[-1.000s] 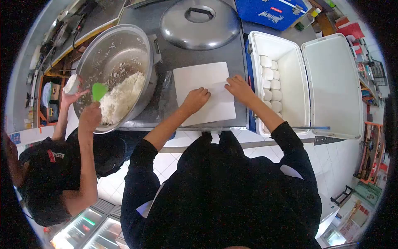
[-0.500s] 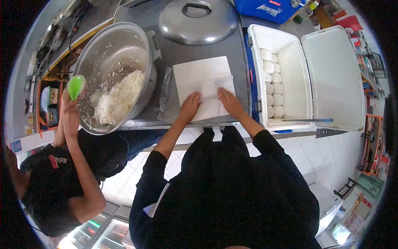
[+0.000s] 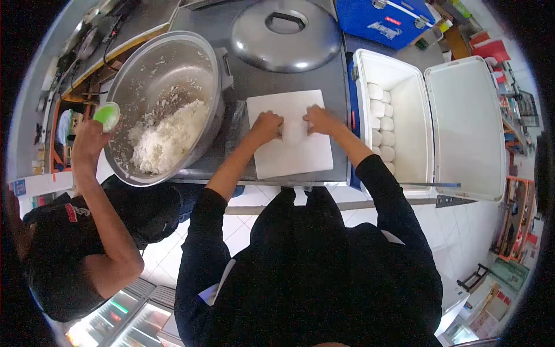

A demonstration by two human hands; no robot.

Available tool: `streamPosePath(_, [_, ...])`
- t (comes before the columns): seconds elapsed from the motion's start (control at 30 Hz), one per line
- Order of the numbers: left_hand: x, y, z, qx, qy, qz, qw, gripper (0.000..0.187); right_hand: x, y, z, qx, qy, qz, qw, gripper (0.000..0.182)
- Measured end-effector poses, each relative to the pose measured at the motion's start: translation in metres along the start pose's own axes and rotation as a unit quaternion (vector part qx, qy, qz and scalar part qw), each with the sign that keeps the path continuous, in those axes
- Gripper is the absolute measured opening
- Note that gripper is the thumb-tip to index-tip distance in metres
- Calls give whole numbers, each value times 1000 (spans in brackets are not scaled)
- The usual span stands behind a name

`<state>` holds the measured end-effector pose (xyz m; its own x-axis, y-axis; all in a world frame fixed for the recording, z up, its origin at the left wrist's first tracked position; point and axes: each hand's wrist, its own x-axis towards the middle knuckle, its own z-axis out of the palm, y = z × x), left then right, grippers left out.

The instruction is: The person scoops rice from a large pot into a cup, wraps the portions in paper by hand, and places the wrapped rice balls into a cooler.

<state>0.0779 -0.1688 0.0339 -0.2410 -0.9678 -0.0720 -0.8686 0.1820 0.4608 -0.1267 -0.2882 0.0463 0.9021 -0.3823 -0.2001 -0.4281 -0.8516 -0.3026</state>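
Observation:
A square white board or stack of sheets (image 3: 292,159) lies on the metal table, with clear plastic (image 3: 234,124) along its left side. My left hand (image 3: 267,126) is over its upper left part, fingers curled together. My right hand (image 3: 321,121) is over the upper right part, its fingers also curled in, a short gap from my left hand. Between them the white surface is blurred, and whatever the fingertips pinch is too indistinct to make out.
On the left, a large metal bowl (image 3: 199,55) holds white rice (image 3: 167,139). A co-worker's hand (image 3: 89,141) holds a green scoop (image 3: 106,117). A metal lid (image 3: 254,43) lies behind the board. At right, an open cooler (image 3: 413,127) contains white wrapped portions (image 3: 387,138); a blue cooler (image 3: 384,23) stands behind.
My hands have moved up the board and my fingers have curled in from a flatter pose. The loose white sheet that lay across the board no longer shows distinctly. The co-worker's scoop has shifted slightly.

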Motion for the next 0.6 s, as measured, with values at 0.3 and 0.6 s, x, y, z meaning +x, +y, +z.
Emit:
streamPosePath(0.3, [-50, 18, 58, 162, 182, 144, 959, 18, -37, -2, 52, -52, 151, -177, 971, 20])
streamPosePath(0.6, [-45, 30, 61, 4, 188, -17, 982, 18, -72, -39, 84, -162, 210, -87, 960, 30])
